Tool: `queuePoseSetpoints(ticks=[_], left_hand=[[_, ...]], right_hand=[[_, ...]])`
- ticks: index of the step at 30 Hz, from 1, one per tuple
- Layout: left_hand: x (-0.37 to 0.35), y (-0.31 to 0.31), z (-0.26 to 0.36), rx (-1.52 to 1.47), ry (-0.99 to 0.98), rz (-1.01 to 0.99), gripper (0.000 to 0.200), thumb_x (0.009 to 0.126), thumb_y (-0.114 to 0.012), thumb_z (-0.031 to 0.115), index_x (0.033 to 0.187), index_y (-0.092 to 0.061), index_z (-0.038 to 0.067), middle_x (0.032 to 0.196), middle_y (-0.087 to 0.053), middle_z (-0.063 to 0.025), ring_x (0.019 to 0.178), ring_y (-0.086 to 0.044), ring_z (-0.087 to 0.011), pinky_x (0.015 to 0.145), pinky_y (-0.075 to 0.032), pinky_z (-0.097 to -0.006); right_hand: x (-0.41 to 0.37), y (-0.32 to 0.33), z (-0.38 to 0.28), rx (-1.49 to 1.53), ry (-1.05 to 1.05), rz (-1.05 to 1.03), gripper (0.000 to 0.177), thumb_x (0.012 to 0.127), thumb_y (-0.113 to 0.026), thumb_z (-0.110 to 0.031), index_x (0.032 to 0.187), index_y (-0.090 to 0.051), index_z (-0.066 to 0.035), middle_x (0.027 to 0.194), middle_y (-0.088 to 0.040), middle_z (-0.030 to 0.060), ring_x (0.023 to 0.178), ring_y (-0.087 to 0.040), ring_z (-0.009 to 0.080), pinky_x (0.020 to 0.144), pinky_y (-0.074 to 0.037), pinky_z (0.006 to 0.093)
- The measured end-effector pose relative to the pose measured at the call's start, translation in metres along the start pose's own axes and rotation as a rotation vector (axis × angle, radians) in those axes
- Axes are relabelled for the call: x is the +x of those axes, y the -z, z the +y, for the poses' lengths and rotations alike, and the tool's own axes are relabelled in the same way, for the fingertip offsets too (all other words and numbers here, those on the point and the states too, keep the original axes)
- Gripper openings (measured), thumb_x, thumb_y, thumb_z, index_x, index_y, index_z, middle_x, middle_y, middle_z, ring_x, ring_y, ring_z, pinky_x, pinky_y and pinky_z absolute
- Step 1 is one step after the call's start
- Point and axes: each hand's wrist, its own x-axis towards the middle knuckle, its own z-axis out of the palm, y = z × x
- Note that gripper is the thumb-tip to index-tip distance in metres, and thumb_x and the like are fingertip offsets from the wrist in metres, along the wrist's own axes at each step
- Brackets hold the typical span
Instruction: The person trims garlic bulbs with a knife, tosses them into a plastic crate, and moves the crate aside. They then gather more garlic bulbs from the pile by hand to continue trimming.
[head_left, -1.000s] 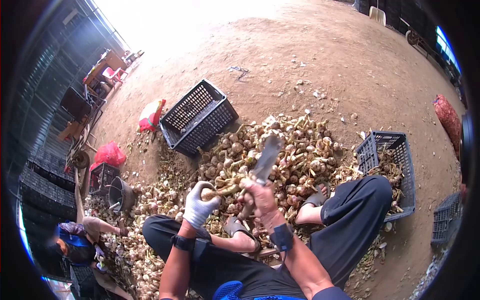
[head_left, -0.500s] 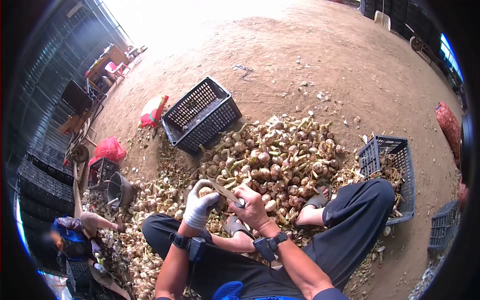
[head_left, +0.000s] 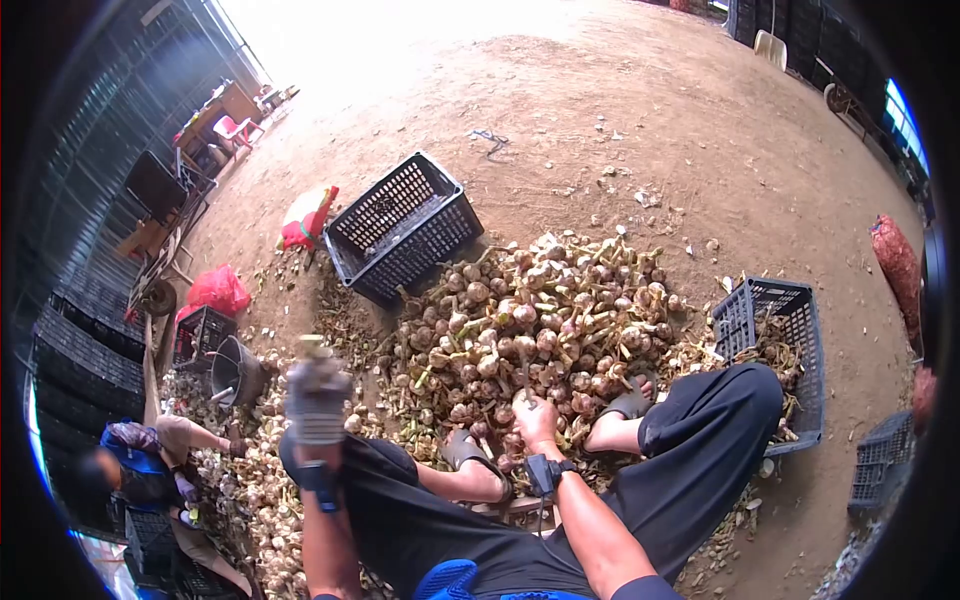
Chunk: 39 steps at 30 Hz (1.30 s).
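My left hand, in a whitish glove, is out over the left side beyond my knee, its fingers smeared by motion. A small pale greenish blur shows at its fingertips; I cannot tell what it is. My bare right hand is closed around a knife, with the blade pointing away from me over the near edge of a heap of garlic bulbs. These bulbs have stalks and lie between my feet and the crates. More garlic, paler, is spread along my left side.
An upright black crate stands behind the heap. Another crate with dry trimmings is by my right knee. To the left are a bucket, a red bag and a seated person. A red mesh sack lies far right.
My hands have parted. The left has swung leftward from the knife to beyond my knee; the right has moved slightly right and lower, still gripping the knife.
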Motion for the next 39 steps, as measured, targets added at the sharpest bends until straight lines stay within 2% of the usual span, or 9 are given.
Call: queuePoseSetpoints(ticks=[2,3,7,9,14,19,26,32,39], left_hand=[[-0.019,-0.029,0.048,-0.425,-0.197,-0.164,0.041,0.083,-0.071,0.005,0.121,-0.056,0.006,0.113,-0.056,-0.0043,0.097,-0.056,-0.0173,0.091,-0.051,-0.0401],[-0.040,-0.045,0.068,-0.385,-0.348,-0.169,0.056,0.079,-0.074,0.002,0.130,-0.053,0.004,0.118,-0.057,-0.0087,0.104,-0.058,-0.0224,0.097,-0.050,-0.0436],[-0.104,0.063,0.148,-0.226,-0.736,0.322,0.056,0.089,-0.071,0.023,0.136,-0.050,0.001,0.122,-0.059,-0.0141,0.107,-0.060,-0.0264,0.100,-0.052,-0.0417],[-0.102,0.133,0.140,0.227,-0.402,0.299,0.052,0.094,-0.064,0.041,0.129,-0.056,0.003,0.116,-0.063,-0.0139,0.109,-0.061,-0.0256,0.094,-0.052,-0.0402],[-0.010,0.128,-0.019,1.306,0.173,0.674,0.044,0.089,-0.070,0.023,0.130,-0.062,0.007,0.107,-0.071,-0.0100,0.093,-0.068,-0.0191,0.084,-0.056,-0.0341],[0.050,0.124,-0.125,1.320,0.507,0.258,0.047,0.089,-0.070,0.027,0.132,-0.061,0.010,0.115,-0.070,-0.0081,0.104,-0.066,-0.0166,0.091,-0.052,-0.0311],[0.089,0.151,-0.236,2.243,0.475,0.019,0.058,0.079,-0.073,0.055,0.111,-0.064,0.007,0.101,-0.071,-0.0161,0.096,-0.069,-0.0352,0.083,-0.055,-0.0440],[0.099,0.145,-0.249,2.197,0.594,0.130,0.055,0.079,-0.073,0.047,0.119,-0.063,0.011,0.103,-0.071,-0.0155,0.096,-0.069,-0.0347,0.083,-0.054,-0.0430],[0.106,0.122,-0.193,1.764,0.228,0.110,0.060,0.074,-0.080,0.043,0.124,-0.066,0.013,0.106,-0.071,-0.0167,0.096,-0.069,-0.0324,0.086,-0.054,-0.0397]], right_hand=[[0.022,-0.008,0.031,0.180,0.067,0.155,0.028,0.083,-0.074,-0.022,0.068,-0.066,0.002,0.058,-0.062,0.0044,0.047,-0.059,0.0155,0.043,-0.049,0.0327],[0.035,-0.013,0.048,0.083,-0.054,0.199,0.033,0.080,-0.072,-0.031,0.070,-0.069,0.001,0.060,-0.067,0.0150,0.054,-0.068,0.0259,0.055,-0.052,0.0401],[0.025,-0.006,0.020,0.285,-0.101,0.225,0.035,0.084,-0.070,-0.026,0.065,-0.067,0.003,0.054,-0.063,0.0097,0.046,-0.066,0.0214,0.044,-0.051,0.0342],[0.014,-0.008,0.000,0.290,-0.107,0.210,0.034,0.084,-0.070,-0.026,0.066,-0.066,0.003,0.055,-0.063,0.0092,0.046,-0.065,0.0202,0.043,-0.051,0.0337],[0.017,-0.025,0.019,0.348,-0.085,0.179,0.034,0.085,-0.077,-0.027,0.078,-0.066,0.004,0.066,-0.061,0.0039,0.046,-0.053,0.0122,0.045,-0.056,0.0302],[0.017,-0.024,0.022,0.419,-0.228,0.125,0.024,0.084,-0.077,-0.020,0.077,-0.064,-0.001,0.076,-0.061,0.0027,0.060,-0.058,0.0123,0.045,-0.054,0.0302],[0.024,-0.015,0.025,0.335,-0.186,0.157,0.026,0.087,-0.069,-0.014,0.067,-0.059,-0.003,0.060,-0.054,0.0010,0.044,-0.048,0.0107,0.045,-0.056,0.0324],[0.024,-0.018,0.020,0.347,-0.231,0.190,0.030,0.087,-0.070,-0.019,0.065,-0.056,-0.004,0.058,-0.054,0.0012,0.042,-0.048,0.0124,0.043,-0.049,0.0327],[0.043,-0.014,-0.005,0.551,-0.107,0.173,0.037,0.089,-0.073,-0.032,0.072,-0.058,-0.003,0.050,-0.051,0.0018,0.037,-0.049,0.0153,0.042,-0.051,0.0349]])
